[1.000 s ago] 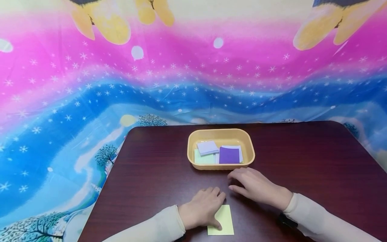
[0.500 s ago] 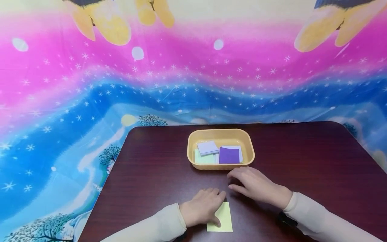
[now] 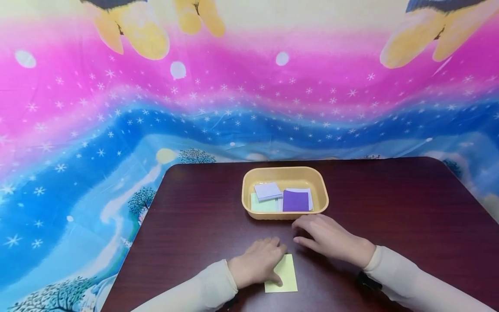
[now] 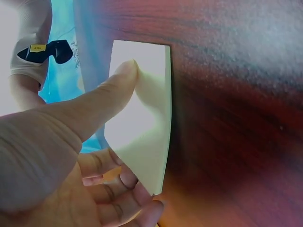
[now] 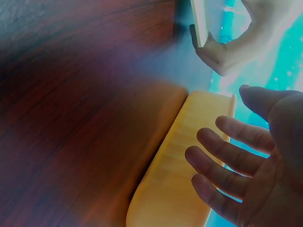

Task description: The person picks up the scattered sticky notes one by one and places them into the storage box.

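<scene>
A pale yellow sticky note pad is in my left hand, at the near middle of the table. In the left wrist view the thumb presses on the broad face of the pad, and the other fingers reach behind it, partly hidden. My right hand hovers just in front of the tray, holding nothing. Its fingers are loosely bent and spread in the right wrist view, beside the tray wall.
A yellow plastic tray stands at the far middle of the dark wooden table. Inside lie a purple note pad, a whitish one and a light green one. A printed cloth hangs behind.
My left hand and the yellow sticky note pad have shifted slightly away from me and a little left. The right hand has stayed almost still, and the tray has not moved.
</scene>
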A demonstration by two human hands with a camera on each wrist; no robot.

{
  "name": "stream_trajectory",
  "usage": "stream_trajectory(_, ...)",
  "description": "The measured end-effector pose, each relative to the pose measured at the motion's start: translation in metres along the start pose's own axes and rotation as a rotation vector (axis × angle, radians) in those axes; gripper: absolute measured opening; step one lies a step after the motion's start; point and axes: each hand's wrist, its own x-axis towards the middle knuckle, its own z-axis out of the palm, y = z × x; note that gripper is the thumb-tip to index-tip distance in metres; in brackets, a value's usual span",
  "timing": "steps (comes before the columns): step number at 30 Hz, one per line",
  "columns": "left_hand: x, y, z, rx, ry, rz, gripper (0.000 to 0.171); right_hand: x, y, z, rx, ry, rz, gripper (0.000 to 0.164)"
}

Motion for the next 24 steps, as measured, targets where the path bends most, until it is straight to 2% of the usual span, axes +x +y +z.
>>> stream_trajectory(5, 0.001, -0.004, -0.001, 0.024, 0.035, 0.000, 0.063, 0.000, -0.001, -0.001, -0.004, -0.007, 0.013, 0.023)
stream_trajectory(7, 0.001, -0.007, -0.003, 0.038, 0.068, 0.005, 0.058, 0.000, -0.002, -0.001, -0.006, -0.009, 0.018, 0.024)
stream_trajectory(12, 0.002, -0.014, -0.004, 0.047, 0.186, 0.043, 0.038, 0.000, -0.003, -0.003, -0.005, -0.012, 0.029, 0.024)
stream_trajectory(16, 0.002, -0.019, -0.006, 0.039, 0.249, 0.062, 0.022, 0.000, -0.004, -0.004, -0.010, -0.008, 0.029, 0.024)
stream_trajectory(20, 0.001, -0.021, -0.008, 0.029, 0.274, 0.067, 0.013, -0.001, -0.004, -0.005, -0.017, 0.001, 0.024, 0.029)
stream_trajectory(24, 0.000, -0.023, -0.011, 0.025, 0.282, 0.075, 0.012, -0.002, -0.005, -0.005, -0.024, 0.015, 0.021, 0.026)
